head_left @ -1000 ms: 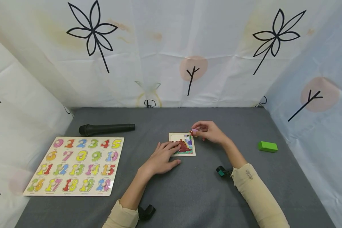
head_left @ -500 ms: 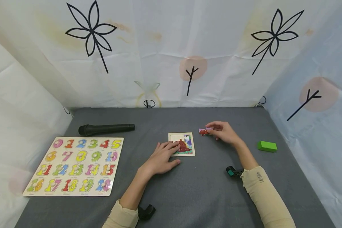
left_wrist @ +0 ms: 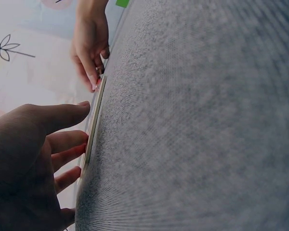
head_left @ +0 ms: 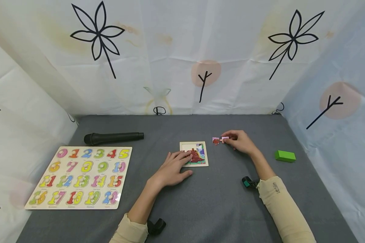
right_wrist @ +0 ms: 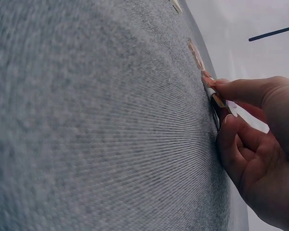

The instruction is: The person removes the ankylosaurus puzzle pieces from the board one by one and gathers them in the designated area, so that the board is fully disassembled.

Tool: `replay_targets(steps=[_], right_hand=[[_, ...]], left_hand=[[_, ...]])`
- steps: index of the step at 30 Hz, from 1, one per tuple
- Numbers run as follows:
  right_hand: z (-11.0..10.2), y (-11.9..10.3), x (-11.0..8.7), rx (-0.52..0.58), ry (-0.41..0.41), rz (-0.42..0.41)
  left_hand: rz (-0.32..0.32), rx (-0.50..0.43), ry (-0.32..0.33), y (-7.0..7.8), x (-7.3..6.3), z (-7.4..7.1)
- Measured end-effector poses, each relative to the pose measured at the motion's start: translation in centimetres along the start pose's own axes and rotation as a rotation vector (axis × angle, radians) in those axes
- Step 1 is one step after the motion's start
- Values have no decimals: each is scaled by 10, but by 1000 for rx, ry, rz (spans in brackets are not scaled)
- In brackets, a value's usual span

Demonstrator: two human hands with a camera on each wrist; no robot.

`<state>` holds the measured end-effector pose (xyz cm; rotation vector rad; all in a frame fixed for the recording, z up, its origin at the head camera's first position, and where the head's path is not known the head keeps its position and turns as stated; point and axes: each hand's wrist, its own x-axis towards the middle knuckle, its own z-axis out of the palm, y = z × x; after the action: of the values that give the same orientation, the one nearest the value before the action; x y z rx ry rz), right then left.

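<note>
A small square jigsaw puzzle (head_left: 187, 146) with a pale wooden frame lies at mid-table, showing part of a reddish-brown animal picture. My left hand (head_left: 170, 171) rests on its left side with fingers extended, covering some of the picture. To the right of the puzzle, my right hand (head_left: 239, 141) pinches a pink and red jigsaw piece (head_left: 225, 138) between thumb and fingers, low over the cloth. Just left of that piece lies another jigsaw piece (head_left: 215, 141), pink with reddish-brown. In the right wrist view the pinched piece (right_wrist: 216, 98) is partly hidden by the fingers.
A number board (head_left: 79, 177) with coloured numerals 0 to 20 occupies the left side. Behind it lies a black microphone (head_left: 114, 137). A green block (head_left: 285, 156) sits at the right. Printed white cloth walls surround the grey table (head_left: 213, 209).
My right hand has moved right from the puzzle's top corner, carrying jigsaw pieces. One now lies on the cloth, slightly apart from the pinched one. My left hand has stayed put.
</note>
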<state>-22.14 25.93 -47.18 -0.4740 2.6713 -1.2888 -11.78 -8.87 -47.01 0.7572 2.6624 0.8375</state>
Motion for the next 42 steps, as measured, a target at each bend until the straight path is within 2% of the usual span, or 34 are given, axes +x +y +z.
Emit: replay_targets(steps=[11,17,27,35,42], right_hand=[[6,-3,2,-106,23,14],[8,-5,2,-119,48,8],[9,-4,0,-14,85,18],[17,-15,0,-8,133,-17],[31,-32,2,45,74,-49]], left_hand=[[10,-6,8,0,-1,-1],[9,-1,7,0,0,-1],[2,-5,2,0,0,-1],[2,-4,4,1,0,-1],[0,-8,3,1,0,-1]])
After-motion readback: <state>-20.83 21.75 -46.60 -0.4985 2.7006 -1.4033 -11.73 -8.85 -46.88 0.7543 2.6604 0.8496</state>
